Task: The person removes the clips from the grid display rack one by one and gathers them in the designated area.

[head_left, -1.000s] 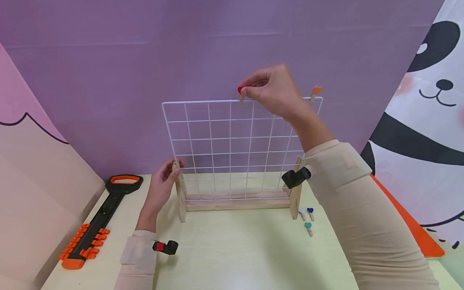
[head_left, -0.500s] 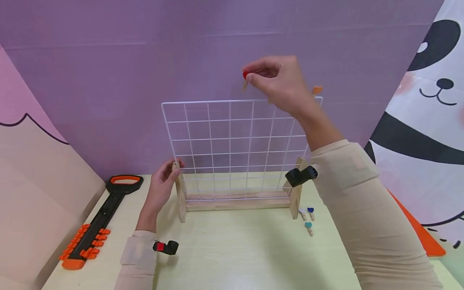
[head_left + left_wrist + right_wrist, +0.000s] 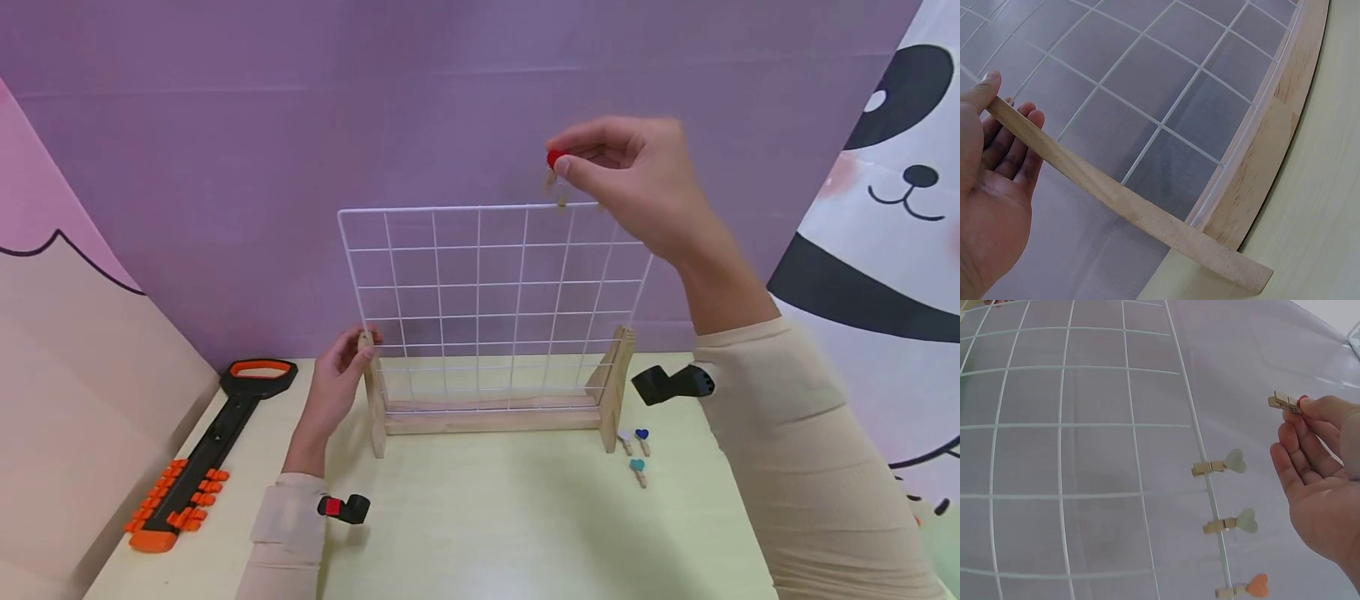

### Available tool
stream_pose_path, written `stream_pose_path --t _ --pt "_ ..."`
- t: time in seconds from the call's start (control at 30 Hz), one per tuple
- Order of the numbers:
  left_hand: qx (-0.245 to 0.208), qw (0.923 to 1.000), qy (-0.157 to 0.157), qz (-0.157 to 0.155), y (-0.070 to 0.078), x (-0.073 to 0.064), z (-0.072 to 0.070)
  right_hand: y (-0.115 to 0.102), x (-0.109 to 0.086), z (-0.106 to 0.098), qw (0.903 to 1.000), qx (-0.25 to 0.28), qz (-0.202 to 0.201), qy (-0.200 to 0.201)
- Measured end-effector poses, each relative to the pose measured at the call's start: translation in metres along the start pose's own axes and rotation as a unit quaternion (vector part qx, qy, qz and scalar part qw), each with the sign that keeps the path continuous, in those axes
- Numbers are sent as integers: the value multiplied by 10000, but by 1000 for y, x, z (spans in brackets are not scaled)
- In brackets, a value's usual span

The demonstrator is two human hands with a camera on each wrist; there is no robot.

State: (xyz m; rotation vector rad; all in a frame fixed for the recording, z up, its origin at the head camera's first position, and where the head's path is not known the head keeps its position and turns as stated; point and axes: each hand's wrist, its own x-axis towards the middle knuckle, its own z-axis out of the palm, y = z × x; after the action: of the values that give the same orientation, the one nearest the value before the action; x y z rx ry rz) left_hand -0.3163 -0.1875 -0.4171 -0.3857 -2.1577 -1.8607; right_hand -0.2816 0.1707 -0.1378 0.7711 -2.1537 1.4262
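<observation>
My right hand (image 3: 637, 179) pinches a small wooden clothespin (image 3: 1282, 400) by its red heart (image 3: 556, 158), up above the top wire of a white wire grid panel (image 3: 480, 247). In the right wrist view the pin is apart from the wire. Along that wire sit clothespins with a pale heart (image 3: 1235, 460), another pale heart (image 3: 1247, 520) and an orange heart (image 3: 1257, 585); my right hand mostly hides them in the head view. With thumb and fingers, my left hand (image 3: 341, 375) grips the top of the stand's left wooden upright (image 3: 1104, 184).
On the table right of the stand lie clothespins with a white heart (image 3: 626, 440), a dark blue heart (image 3: 642, 435) and a teal heart (image 3: 637, 467). A black and orange handled tool (image 3: 217, 442) lies at the left. A purple backdrop (image 3: 225, 167) rises behind the grid.
My right hand has lifted the red-heart clothespin off the top wire area and carried it to the right. My left hand has stayed on the upright.
</observation>
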Motion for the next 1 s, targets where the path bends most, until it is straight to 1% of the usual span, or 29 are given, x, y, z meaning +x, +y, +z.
stream_pose_path --t 0.13,0.33,0.5,0.7,0.83,1.0 --pt "-2 10000 2 -90 -2 1 0 4 -14 -7 9999 -111 96 -58" --pt "20 10000 16 -79 -4 1 -2 17 -39 -19 9994 -284 158 -135" --pt "-17 10000 51 -57 -4 1 -2 35 -61 -27 9981 -527 290 -139" --pt "-15 10000 48 -43 -5 2 -4 63 -86 -29 9946 -870 559 -103" --pt "87 9999 75 -108 -6 2 -6 78 -99 -27 9937 -794 766 -183" --pt "181 9996 53 -198 -5 1 -9 90 -113 -26 9927 -693 965 -219"
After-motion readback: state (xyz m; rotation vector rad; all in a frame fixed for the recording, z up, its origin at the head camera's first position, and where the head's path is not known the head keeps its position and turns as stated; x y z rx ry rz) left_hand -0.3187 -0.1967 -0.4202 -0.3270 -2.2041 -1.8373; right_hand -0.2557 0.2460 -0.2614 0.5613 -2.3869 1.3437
